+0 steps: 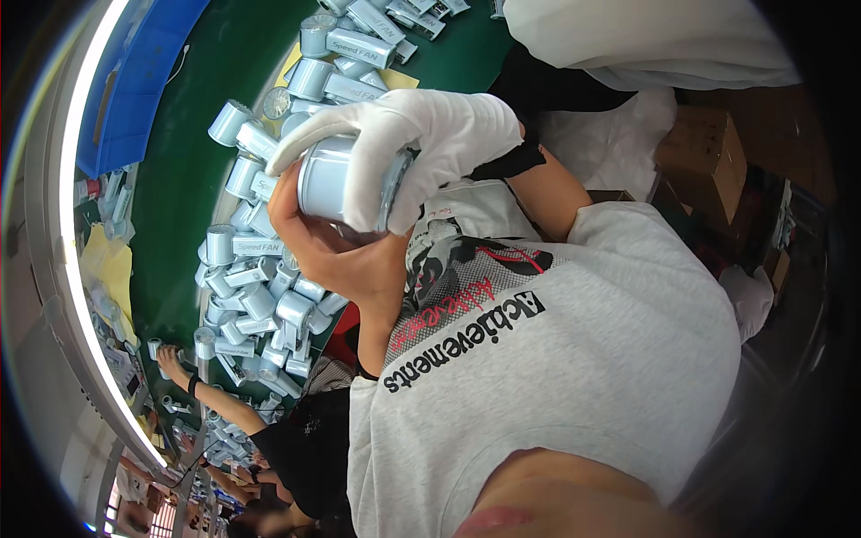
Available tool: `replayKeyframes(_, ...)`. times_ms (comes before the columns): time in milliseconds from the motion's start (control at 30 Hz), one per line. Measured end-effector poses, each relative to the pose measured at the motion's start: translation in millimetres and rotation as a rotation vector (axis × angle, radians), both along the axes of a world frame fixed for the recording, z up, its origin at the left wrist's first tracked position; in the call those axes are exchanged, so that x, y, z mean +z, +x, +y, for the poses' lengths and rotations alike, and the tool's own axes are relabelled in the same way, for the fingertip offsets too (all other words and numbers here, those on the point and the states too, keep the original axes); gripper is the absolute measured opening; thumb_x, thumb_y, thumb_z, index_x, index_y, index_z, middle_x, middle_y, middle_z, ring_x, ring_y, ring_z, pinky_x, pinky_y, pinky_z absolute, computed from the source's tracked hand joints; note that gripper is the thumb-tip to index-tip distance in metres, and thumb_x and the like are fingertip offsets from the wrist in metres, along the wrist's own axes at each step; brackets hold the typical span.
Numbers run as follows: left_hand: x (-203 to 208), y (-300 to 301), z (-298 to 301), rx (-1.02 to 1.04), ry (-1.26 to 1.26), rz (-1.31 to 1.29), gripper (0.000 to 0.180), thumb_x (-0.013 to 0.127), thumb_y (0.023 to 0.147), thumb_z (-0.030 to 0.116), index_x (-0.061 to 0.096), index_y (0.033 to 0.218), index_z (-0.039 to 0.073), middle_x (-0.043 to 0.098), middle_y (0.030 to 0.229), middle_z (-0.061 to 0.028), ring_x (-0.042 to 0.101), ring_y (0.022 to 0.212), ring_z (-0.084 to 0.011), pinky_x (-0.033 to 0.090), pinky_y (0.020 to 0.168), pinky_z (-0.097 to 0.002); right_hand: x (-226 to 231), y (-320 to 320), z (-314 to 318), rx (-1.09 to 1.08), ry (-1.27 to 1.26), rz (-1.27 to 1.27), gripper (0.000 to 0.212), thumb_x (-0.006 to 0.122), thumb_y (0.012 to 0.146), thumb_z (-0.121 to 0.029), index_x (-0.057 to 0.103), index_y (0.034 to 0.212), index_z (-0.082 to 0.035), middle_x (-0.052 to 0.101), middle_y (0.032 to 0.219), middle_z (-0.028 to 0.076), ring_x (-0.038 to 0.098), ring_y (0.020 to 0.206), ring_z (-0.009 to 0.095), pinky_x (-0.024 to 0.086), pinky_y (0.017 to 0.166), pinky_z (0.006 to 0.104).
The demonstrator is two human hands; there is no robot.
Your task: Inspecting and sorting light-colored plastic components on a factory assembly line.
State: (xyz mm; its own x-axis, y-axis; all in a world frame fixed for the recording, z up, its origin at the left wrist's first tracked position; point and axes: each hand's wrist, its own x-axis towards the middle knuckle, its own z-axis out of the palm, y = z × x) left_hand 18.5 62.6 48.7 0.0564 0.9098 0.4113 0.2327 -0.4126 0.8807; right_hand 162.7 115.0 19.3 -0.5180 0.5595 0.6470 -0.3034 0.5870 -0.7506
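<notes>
Close in front of my chest, both hands hold a light blue cylindrical fan (326,179). My bare left hand (336,255) wraps round its near side and underside, fingers curled along the outer rim. From above, my right hand (421,134) in a white glove grips the same fan, its thumb and fingers spread over the wall and closed on it. Fingers cover much of the fan, and whether a handle is attached is hidden. Just beyond my hands, many similar light blue fans (256,300) with boxy handles lie heaped on a green table (193,179).
A blue bin (143,81) stands at the table's far left, near a long bright lamp (76,215). Yellow sheets (108,269) lie about. A co-worker's hand (170,363) reaches onto the table at lower left. At right are a cardboard box (704,161) and white plastic (610,134).
</notes>
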Motion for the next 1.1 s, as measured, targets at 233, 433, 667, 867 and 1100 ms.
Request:
replayKeyframes(233, -0.3, 10.0, 15.0, 0.106, -0.259, -0.218, 0.084, 0.081, 0.059, 0.009, 0.029, 0.125, -0.001, 0.042, 0.114, -0.0172, 0.047, 0.106, -0.0242, 0.040, 0.091, -0.0359, -34.6, -26.9, -42.3, -0.062, -0.549, -0.112, 0.073, 0.072, 0.061, -0.005, 0.037, 0.126, -0.001, 0.049, 0.117, 0.012, 0.047, 0.112, 0.019, 0.040, 0.093, 0.0297)
replayKeyframes(433, -24.1, -9.9, 52.4, -0.045, -0.383, 0.128, 0.050, 0.057, 0.083, 0.027, 0.042, 0.125, 0.004, 0.047, 0.114, -0.0093, 0.045, 0.094, -0.0166, 0.037, 0.077, -0.0302, -44.7, -38.3, -70.3, -0.072, -1.239, 0.487, 0.035, 0.063, 0.075, -0.016, 0.046, 0.101, 0.001, 0.054, 0.069, 0.007, 0.056, 0.053, 0.014, 0.042, 0.041, 0.0235)
replayKeyframes(667, -87.2, -32.3, 237.3, -0.173, -0.133, 0.733, 0.027, 0.060, 0.080, 0.017, 0.062, 0.103, 0.003, 0.059, 0.103, -0.0176, 0.057, 0.094, -0.0302, 0.043, 0.083, -0.0372, -89.3, 0.3, -112.2, -0.264, -1.204, 0.375, 0.026, 0.061, 0.079, -0.011, 0.051, 0.100, 0.003, 0.057, 0.065, 0.007, 0.056, 0.047, 0.014, 0.045, 0.042, 0.0247)
replayKeyframes(867, -138.3, -59.3, 319.5, -0.705, -0.341, 1.301, 0.029, 0.061, 0.075, 0.016, 0.063, 0.102, 0.005, 0.059, 0.106, -0.0204, 0.056, 0.100, -0.0353, 0.043, 0.088, -0.0372, -81.4, 5.8, -130.6, -0.404, -1.288, 0.233, 0.031, 0.067, 0.073, -0.006, 0.055, 0.101, -0.001, 0.058, 0.074, 0.004, 0.058, 0.057, 0.012, 0.048, 0.052, 0.0235)
replayKeyframes(1100, -112.7, -83.4, 285.4, -0.452, -0.664, 1.597, 0.035, 0.049, 0.084, 0.029, 0.063, 0.099, 0.001, 0.062, 0.100, -0.0214, 0.059, 0.096, -0.0342, 0.045, 0.083, -0.0369, -91.2, 2.8, -154.2, -0.482, -1.407, 0.253, 0.035, 0.070, 0.067, -0.005, 0.056, 0.099, -0.002, 0.059, 0.076, 0.003, 0.057, 0.063, 0.009, 0.048, 0.058, 0.0234)
